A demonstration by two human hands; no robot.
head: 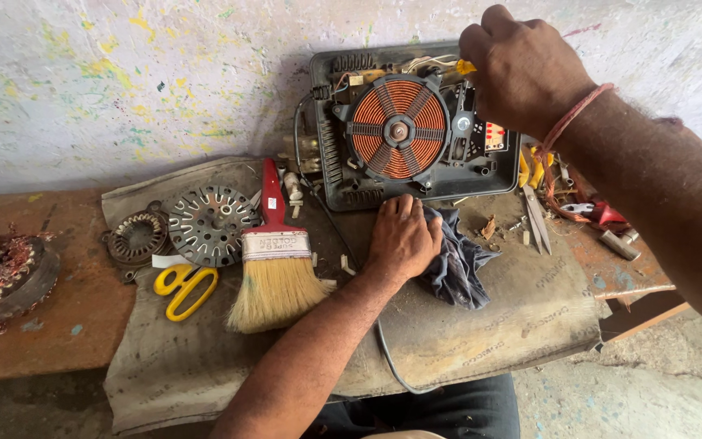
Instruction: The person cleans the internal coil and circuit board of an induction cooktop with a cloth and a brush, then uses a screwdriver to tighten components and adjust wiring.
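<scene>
Cooktop (416,130) — right hand (522,73) grip closed inside, left hand (404,240) bracing.

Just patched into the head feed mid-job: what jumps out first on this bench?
The opened induction cooker leans against the paint-flecked wall, its copper-coloured coil bare at the centre. The right hand is at its top right corner by a small yellow part, while the left hand rests on a dark cloth at its lower edge. Left of that, on the sacking, lies a wide paintbrush with a red handle, beside yellow scissors.
</scene>
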